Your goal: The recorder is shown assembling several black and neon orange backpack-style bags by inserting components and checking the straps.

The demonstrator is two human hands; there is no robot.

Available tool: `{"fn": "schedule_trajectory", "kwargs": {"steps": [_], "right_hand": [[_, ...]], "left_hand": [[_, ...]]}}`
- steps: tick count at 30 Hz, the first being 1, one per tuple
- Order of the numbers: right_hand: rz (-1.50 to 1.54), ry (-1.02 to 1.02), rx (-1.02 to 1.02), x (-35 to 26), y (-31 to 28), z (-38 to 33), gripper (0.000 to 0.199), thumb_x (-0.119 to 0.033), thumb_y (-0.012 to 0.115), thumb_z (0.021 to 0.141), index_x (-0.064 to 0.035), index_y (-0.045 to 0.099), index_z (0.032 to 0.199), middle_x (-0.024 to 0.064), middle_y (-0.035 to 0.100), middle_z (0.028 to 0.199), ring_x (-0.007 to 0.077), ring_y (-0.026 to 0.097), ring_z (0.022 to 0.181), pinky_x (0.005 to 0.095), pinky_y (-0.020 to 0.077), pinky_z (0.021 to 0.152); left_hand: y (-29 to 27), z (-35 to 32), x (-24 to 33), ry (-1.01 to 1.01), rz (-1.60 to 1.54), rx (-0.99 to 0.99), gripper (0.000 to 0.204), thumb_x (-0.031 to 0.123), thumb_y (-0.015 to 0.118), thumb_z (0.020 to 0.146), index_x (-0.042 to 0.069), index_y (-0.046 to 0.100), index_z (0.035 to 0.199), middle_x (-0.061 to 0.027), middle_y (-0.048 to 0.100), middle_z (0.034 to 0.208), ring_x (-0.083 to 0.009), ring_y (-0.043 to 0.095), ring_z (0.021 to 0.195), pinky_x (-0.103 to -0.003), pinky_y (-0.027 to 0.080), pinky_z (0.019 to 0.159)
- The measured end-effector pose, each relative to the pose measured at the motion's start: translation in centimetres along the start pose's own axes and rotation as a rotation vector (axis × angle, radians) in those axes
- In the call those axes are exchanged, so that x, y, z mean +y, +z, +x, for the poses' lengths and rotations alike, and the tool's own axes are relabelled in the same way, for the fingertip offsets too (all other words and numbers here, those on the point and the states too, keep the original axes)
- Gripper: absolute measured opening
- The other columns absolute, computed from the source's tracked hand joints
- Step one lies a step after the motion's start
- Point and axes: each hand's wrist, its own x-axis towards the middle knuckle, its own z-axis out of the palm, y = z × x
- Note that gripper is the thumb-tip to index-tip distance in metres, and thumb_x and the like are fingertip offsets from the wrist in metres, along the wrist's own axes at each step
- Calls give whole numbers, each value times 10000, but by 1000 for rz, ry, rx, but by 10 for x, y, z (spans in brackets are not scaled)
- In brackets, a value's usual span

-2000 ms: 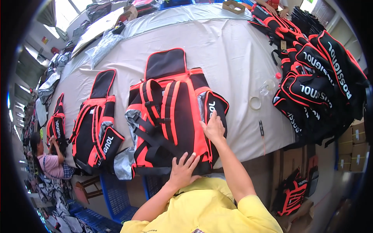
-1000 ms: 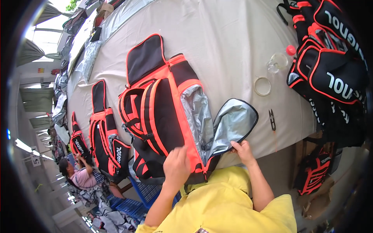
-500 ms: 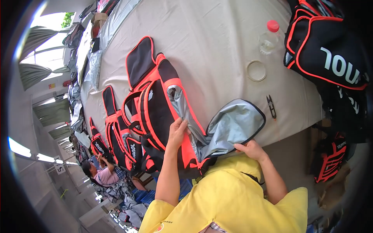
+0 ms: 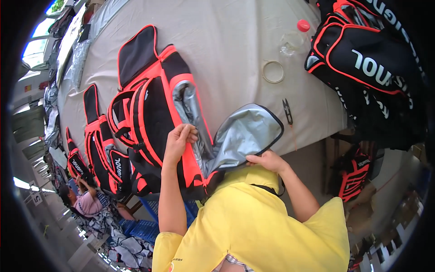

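Note:
A black backpack (image 4: 156, 113) with orange-red trim lies on the table in front of me. Its side compartment is unzipped, and a silver-lined flap (image 4: 247, 133) is folded out to the right. My left hand (image 4: 181, 140) is closed on the edge of the opening, fingers curled over the silver lining. With thumb and fingers, my right hand (image 4: 267, 161) pinches the near edge of the flap. Right of the flap lie black thread snips (image 4: 287, 112), apart from both hands.
Several similar bags (image 4: 102, 154) line the table's left side; more black and orange-red bags (image 4: 367, 59) are piled at right. A clear bottle (image 4: 294, 41) with a red cap and a pale ring (image 4: 273, 71) lie on the cloth-covered table (image 4: 226, 50). A co-worker (image 4: 88, 201) sits far left.
The whole view has shifted, so table and bags appear farther left and slightly higher. Both hands keep their holds on the backpack opening and the flap.

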Motion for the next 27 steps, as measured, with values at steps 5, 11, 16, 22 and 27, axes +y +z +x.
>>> {"fn": "schedule_trajectory", "kwargs": {"steps": [5,11,16,22,27], "right_hand": [[-59,-72,170,37,-21,13,280,-290,753,1020,-20,776,1091,54,786,925,121,719,826,279,576,783],[57,-178,318,63,-8,18,251,-268,722,1041,-24,763,1082,42,789,971,100,715,840,272,574,760],[118,-291,344,70,5,25,218,-249,713,1050,-48,738,1130,17,763,1028,113,725,899,288,601,772],[75,-298,353,77,13,26,206,-236,692,1063,-51,733,1143,0,754,1045,112,707,898,300,606,763],[113,-366,499,79,17,10,201,-208,706,1031,-22,715,1106,46,754,952,140,721,777,292,592,715]], "left_hand": [[12,-42,22,277,338,200,195,138,624,1087,-34,713,1118,-91,740,947,-145,721,869,-310,562,763],[-3,-160,-6,719,837,205,247,50,755,904,3,729,1145,-174,716,1160,-379,678,1119,-450,537,969],[-22,-231,-78,566,1017,126,654,257,877,814,66,633,1390,-207,476,1590,-448,416,1486,-589,351,1192],[-43,-237,-105,407,1163,131,809,228,928,709,153,602,1446,-218,419,1637,-403,377,1533,-600,275,1232],[-38,-222,-101,476,1228,202,864,172,940,634,161,595,1426,-217,438,1624,-388,445,1478,-530,352,1165]]}}
